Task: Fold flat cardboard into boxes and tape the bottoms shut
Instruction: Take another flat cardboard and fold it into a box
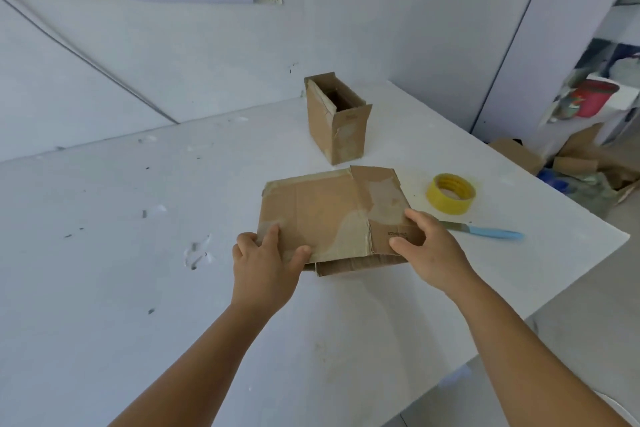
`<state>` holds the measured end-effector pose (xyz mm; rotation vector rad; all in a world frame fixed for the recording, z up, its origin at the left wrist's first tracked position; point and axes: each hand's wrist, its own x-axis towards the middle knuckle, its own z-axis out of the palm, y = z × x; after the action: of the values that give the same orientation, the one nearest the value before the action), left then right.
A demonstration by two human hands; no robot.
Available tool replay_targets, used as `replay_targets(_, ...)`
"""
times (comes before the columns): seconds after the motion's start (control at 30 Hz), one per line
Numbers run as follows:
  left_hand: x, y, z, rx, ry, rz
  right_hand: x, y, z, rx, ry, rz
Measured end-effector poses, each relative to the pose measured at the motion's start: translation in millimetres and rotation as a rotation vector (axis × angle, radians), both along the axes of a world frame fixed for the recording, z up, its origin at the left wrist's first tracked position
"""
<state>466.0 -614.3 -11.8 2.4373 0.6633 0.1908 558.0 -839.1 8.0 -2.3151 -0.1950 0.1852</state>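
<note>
Presently, head view, item by item:

Flattened cardboard box: brown, patched with old tape, laid on the white table near its front middle; a lower layer of flaps is seen jutting out under the near edge. It is held at both near corners.

Left hand: near-left corner gripped, thumb laid on top of the sheet, fingers curled over the edge.

Right hand: near-right corner pinched, thumb on the printed panel, fingers spread along the right edge.

Assembled box: stood upright at the far side of the table, top open, well apart from the flat sheet.

Yellow tape roll: laid flat just beside the sheet's right edge.

Blue-handled knife: laid near the right hand, blade pointed towards it.

Scrap cardboard pile: on the floor beyond the table's right side.

Step judged in hand: the flat sheet is taken up for opening; no folding or taping is yet done on it.

Next move judged to call for: the two layers parted into a tube, bottom flaps folded in, then the tape roll fetched
</note>
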Motion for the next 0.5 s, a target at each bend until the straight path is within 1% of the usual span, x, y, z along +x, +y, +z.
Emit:
replay_targets(0.2,29.9,-24.5,12.5,-0.022,0.001,0.147,58.5,-5.6,7.6,0.035,-0.055,0.142)
replay_targets(0.3,46.7,-45.3,23.0,-0.066,-0.027,0.231,89.1,-15.4,18.7,0.051,-0.059,0.236)
replay_targets(0.4,62.8,-66.7,36.0,-0.135,-0.101,0.305,117.0,-26.4,29.1,0.085,-0.036,0.349)
replay_targets(0.5,75.4,-85.7,50.3,-0.166,-0.21,0.347,136.3,-37.6,37.6,0.072,-0.02,0.471)
